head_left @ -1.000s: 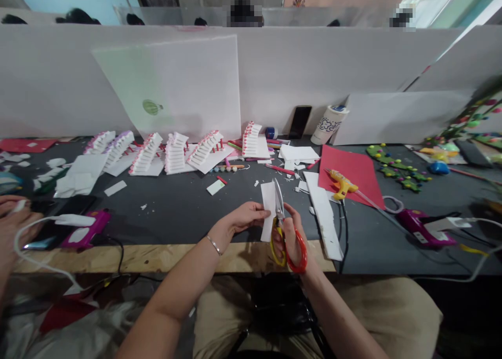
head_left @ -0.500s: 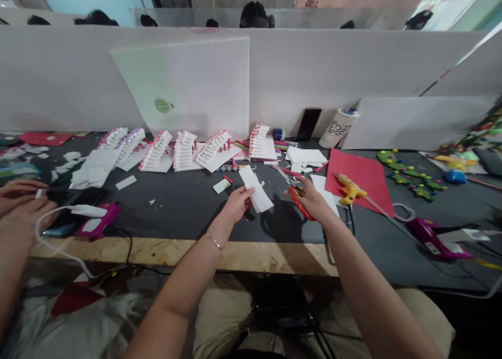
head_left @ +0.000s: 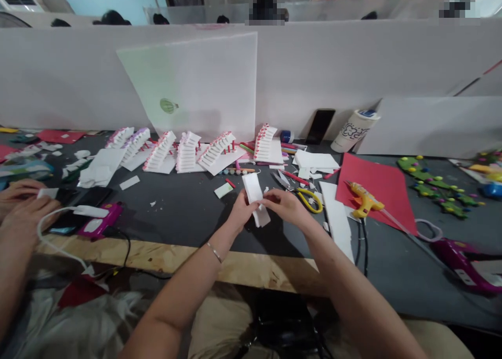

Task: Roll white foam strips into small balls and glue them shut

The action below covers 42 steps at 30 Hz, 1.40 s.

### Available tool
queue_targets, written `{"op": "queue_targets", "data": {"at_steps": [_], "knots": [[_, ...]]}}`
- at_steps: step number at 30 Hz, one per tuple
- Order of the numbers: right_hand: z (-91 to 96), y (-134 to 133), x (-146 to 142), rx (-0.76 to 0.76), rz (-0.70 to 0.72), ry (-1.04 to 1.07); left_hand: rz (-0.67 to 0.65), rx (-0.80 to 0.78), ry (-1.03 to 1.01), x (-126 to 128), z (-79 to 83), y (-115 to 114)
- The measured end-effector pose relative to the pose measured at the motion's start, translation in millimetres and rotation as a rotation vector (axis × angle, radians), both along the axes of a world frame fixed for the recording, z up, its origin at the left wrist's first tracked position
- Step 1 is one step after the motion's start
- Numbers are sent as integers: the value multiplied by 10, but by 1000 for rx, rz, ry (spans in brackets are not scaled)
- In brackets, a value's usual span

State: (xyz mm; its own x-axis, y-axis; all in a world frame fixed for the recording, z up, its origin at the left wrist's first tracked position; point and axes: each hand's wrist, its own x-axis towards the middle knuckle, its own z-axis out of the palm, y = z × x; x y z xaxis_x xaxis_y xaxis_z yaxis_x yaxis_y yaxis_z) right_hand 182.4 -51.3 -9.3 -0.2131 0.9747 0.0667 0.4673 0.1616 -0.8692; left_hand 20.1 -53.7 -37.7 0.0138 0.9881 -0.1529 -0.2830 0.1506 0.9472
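White paper strip (head_left: 252, 186): left hand (head_left: 240, 212) and right hand (head_left: 285, 204) cover part of its middle; whether the right one pinches or only touches, cannot tell. Scissors (head_left: 303, 191): part of handle hides behind right hand. Co-worker's hands (head_left: 29, 208) partly cover a white piece (head_left: 47, 193); left edge crops the arms. Purple box (head_left: 457, 259): right edge crops it. Scraps (head_left: 153, 203) on surface (head_left: 188, 212): too small to identify.

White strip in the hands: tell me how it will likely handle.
The white strip is probably light, as it looks thin. It may be fairly stiff: its far end juts out straight past the left hand. It is unlikely to roll, being flat rather than round.
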Motion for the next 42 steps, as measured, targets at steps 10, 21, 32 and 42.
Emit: {"op": "queue_targets", "data": {"at_steps": [10, 21, 32, 42], "knots": [[-128, 126, -56, 15, -29, 20, -13, -192, -321, 89, 24, 37], [-172, 133, 27, 219, -207, -317, -87, -226, -417, 336, 316, 574], [-240, 213, 65, 217, -289, -530, -159, -154, -253, 324, 196, 641], [-206, 189, 220, 318, -289, -695, -166, 380, 1366, 226, 214, 209]]}}
